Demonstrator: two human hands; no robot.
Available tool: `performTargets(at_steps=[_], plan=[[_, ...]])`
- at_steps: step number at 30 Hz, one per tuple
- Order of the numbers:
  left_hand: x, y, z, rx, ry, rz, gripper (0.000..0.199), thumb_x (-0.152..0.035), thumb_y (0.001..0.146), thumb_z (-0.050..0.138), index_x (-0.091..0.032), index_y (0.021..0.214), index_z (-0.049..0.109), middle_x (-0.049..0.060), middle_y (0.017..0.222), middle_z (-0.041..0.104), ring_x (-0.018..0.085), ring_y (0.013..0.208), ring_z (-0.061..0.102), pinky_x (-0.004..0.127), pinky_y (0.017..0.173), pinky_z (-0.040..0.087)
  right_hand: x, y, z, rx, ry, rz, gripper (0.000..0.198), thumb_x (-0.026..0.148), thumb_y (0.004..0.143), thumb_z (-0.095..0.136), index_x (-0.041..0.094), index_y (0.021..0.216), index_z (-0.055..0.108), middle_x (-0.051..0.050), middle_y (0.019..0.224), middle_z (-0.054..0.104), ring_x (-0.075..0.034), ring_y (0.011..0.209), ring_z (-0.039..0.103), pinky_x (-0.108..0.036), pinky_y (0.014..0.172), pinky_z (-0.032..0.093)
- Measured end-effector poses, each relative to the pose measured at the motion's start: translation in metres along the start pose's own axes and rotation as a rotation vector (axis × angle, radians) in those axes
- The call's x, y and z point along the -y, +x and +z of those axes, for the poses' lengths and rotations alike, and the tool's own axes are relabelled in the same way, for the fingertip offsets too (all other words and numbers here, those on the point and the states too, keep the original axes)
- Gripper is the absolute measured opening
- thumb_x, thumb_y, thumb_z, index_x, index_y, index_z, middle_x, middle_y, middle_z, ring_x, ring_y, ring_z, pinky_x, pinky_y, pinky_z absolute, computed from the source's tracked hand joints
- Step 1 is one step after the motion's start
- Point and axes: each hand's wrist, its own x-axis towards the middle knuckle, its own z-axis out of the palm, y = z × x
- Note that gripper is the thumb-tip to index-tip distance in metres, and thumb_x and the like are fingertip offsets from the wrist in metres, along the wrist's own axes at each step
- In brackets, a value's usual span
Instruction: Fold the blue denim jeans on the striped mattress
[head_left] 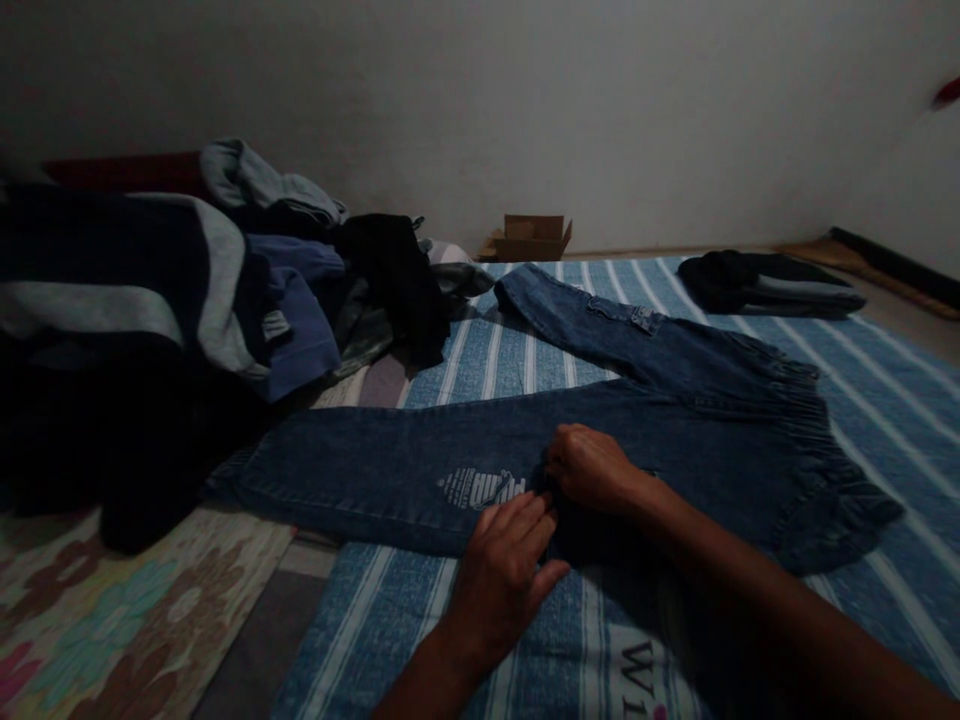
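A pair of blue denim jeans (pixel 675 430) lies spread out, its gathered elastic waist to the right and its two legs apart toward the left. White printed lettering marks the nearer leg. My left hand (pixel 508 565) rests on that leg's near edge beside the print, fingers stretched out. Just past it, my right hand (pixel 592 468) is closed on the denim of the same leg, its fingertips curled under and partly hidden. Both hands are close together, nearly touching.
Under the jeans is a blue and white striped sheet (pixel 375 640). A heap of dark clothes (pixel 135 330) fills the left side, on a flowered cloth (pixel 112 620). A folded dark garment (pixel 769 283) lies at the back right. An open cardboard box (pixel 531 238) stands by the wall.
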Motion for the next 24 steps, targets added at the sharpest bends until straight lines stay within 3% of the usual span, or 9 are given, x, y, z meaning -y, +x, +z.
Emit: performTargets(at_steps=[13, 19, 24], plan=[[-0.0006, 0.0, 0.0005, 0.056, -0.065, -0.031, 0.044, -0.02, 0.077, 0.069, -0.016, 0.119, 0.056, 0.011, 0.124, 0.061, 0.028, 0.116, 0.054, 0.045, 0.092, 0.046, 0.0093, -0.0044, -0.004, 0.01, -0.058, 0.09, 0.029, 0.03, 0.088, 0.048, 0.011, 0.095, 0.07, -0.015, 0.099, 0.067, -0.025, 0.096, 0.061, -0.033, 0.078, 0.046], [0.0002, 0.0002, -0.0001, 0.054, -0.084, -0.037, 0.047, -0.021, 0.074, 0.072, -0.016, 0.118, 0.057, 0.011, 0.123, 0.061, 0.028, 0.115, 0.054, 0.045, 0.092, 0.046, 0.0101, 0.0005, -0.0002, 0.014, -0.065, 0.103, 0.03, 0.03, 0.089, 0.047, 0.012, 0.09, 0.07, -0.016, 0.09, 0.069, -0.025, 0.093, 0.063, -0.03, 0.074, 0.045], [0.0015, -0.0006, 0.0006, 0.027, -0.079, -0.036, 0.04, -0.023, 0.078, 0.068, -0.016, 0.115, 0.058, 0.013, 0.12, 0.063, 0.028, 0.114, 0.055, 0.046, 0.092, 0.046, 0.0054, -0.0083, -0.0018, -0.071, -0.068, 0.077, 0.025, 0.03, 0.089, 0.049, 0.014, 0.087, 0.068, -0.013, 0.094, 0.067, -0.024, 0.093, 0.061, -0.03, 0.075, 0.043]])
